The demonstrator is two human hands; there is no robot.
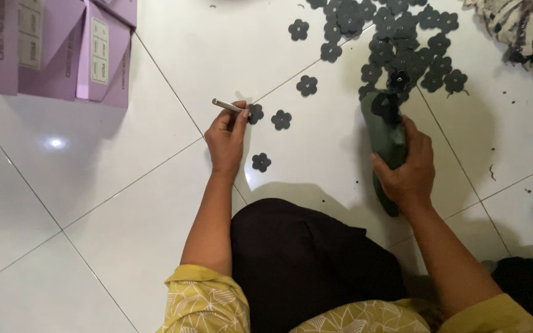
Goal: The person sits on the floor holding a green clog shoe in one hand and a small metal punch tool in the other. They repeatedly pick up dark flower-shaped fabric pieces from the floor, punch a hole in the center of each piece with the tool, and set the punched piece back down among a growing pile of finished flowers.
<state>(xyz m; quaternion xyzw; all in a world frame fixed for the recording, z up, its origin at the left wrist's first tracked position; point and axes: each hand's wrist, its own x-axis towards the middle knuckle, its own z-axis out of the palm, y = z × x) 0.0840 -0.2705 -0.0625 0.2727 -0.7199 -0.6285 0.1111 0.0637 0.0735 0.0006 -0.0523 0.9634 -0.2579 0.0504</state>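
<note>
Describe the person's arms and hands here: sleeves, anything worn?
Both forearms are bare from above the elbow down. The left hand and right hand wear no gloves, and no rings, watch or bracelets show. Short yellow sleeves with a fine white line pattern, like leaf veins, cover the upper arms. No cables or markings show.

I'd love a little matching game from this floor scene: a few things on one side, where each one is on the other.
Things:
1. metal stick
2. dark green tool
3. purple boxes
4. heap of dark flower cutouts

Places:
A. top left corner of the floor
B. in the left hand
C. top middle, beyond the hands
D. in the right hand

Pairs: 1-B, 2-D, 3-A, 4-C
</note>
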